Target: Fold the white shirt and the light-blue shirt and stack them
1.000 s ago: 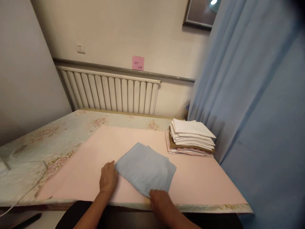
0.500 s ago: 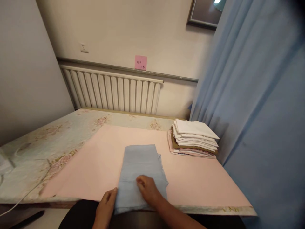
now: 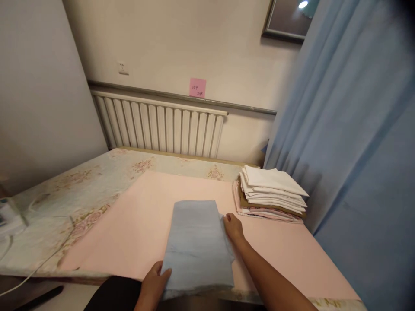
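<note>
A folded light blue cloth lies lengthwise on the pink sheet near the table's front edge. My left hand grips the cloth's near left corner, thumb on top. My right hand rests at the cloth's right edge, its fingers curled against the fabric's side folds.
A stack of folded white, tan and pink cloths sits at the right back of the pink sheet. A blue curtain hangs on the right. A white radiator lines the wall behind. A white device with a cord lies at far left.
My right hand moved from the middle of the blue cloth to its right edge. My left hand shifted onto the near left corner. The cloth lies a little straighter.
</note>
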`<state>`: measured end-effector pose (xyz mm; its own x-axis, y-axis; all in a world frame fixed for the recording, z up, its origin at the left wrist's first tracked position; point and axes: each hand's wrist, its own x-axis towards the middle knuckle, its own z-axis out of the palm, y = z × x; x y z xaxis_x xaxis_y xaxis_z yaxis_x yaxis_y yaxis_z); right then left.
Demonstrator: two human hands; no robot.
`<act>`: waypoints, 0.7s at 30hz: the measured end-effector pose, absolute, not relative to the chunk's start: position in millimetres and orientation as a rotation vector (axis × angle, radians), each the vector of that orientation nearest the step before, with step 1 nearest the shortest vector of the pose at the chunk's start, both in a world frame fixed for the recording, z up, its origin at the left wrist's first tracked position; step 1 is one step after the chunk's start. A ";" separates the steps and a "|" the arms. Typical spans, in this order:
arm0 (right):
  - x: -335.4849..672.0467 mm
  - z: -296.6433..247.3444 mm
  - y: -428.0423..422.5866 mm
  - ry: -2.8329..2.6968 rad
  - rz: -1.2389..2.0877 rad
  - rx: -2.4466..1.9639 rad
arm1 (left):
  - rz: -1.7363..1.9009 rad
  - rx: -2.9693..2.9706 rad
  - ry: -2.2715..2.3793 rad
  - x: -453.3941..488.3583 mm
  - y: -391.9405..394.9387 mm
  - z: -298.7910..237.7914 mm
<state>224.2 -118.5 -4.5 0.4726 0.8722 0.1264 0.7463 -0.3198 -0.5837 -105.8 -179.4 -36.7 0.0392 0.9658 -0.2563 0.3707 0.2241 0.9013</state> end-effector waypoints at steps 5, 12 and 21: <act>214.8 -5.6 -87.4 -1.411 0.314 -2.167 | 0.719 1.338 1.463 -113.9 -168.5 -40.2; 210.4 -6.8 -96.2 -1.404 0.367 -2.282 | 0.375 1.715 1.728 -136.1 -118.9 -15.5; 178.2 -25.5 -214.1 -1.113 0.458 -2.181 | 0.221 2.216 1.760 -109.6 -45.5 23.3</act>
